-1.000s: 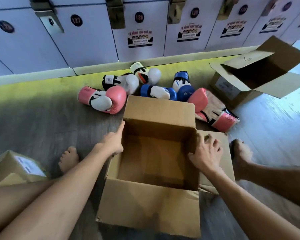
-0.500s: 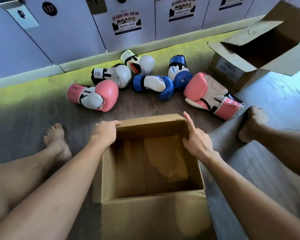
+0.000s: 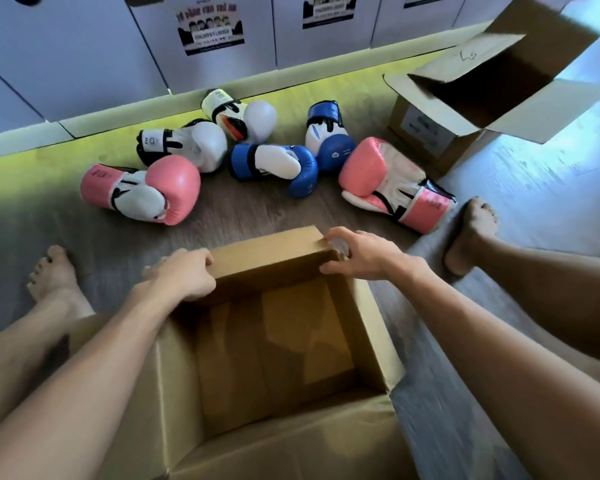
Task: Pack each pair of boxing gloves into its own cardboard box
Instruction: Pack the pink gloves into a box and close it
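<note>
Six boxing gloves (image 3: 274, 161) lie on the floor (image 3: 250, 209) just beyond the open cardboard box (image 3: 274, 251), whose far flap the left hand (image 3: 184, 278) and right hand (image 3: 364, 258) each grasp at a corner.

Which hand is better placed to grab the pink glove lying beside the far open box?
Right. The right hand holds the near box at its far right corner, close to that pink glove. The left hand holds the opposite corner, nearer the other pink glove.
</note>
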